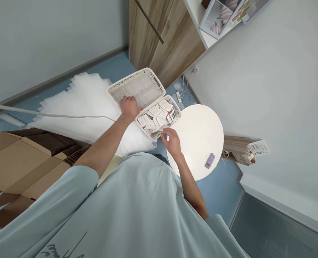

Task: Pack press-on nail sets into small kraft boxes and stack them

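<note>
My left hand [129,108] reaches over the near side of a larger white basket [163,94] filled with rows of clear plastic cases [137,87]. Its fingers bend down among the cases, their tips hidden, and the thumb points toward the smaller basket. That smaller white basket [178,114] sits beside it, heaped with white printed cards [156,111], some with small dark or red pieces. My right hand [173,142] is at the smaller basket's near right corner, thumb and fingers slightly apart, nothing visible between them.
A round white table [196,136] carries a blurred purple item [209,161]. White sheeting [91,104] spreads left under a pale cable [54,114]. Cardboard boxes [19,161] lie lower left. Beyond are a wooden cabinet [159,46], a power strip [178,96] and a low shelf [236,145].
</note>
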